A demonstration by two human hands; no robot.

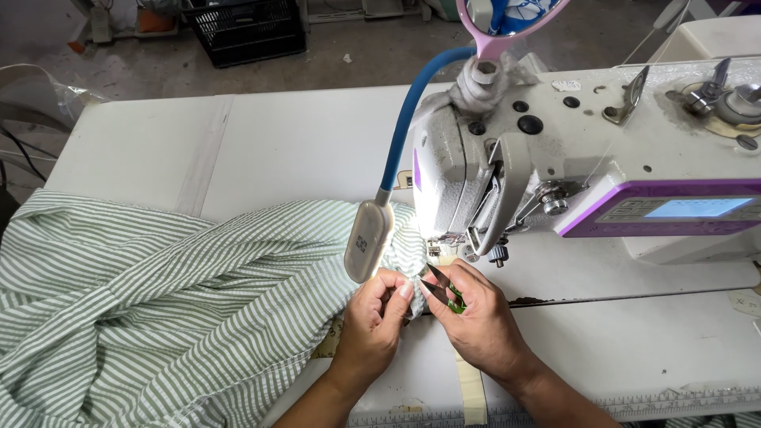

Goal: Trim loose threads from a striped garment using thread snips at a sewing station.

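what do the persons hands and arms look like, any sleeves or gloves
Both the left hand and the right hand are bare: no gloves, and no rings or watch that I can see. The forearms are uncovered to the frame edge, so no sleeves show.

White sewing machine [587, 158] with purple trim and lit blue screen [696, 208] sat on white table [261, 143] — blue gooseneck lamp [369, 240] beside it, black crate [247, 29] on concrete floor [396, 55] behind — pink-rimmed mirror [507, 20] above
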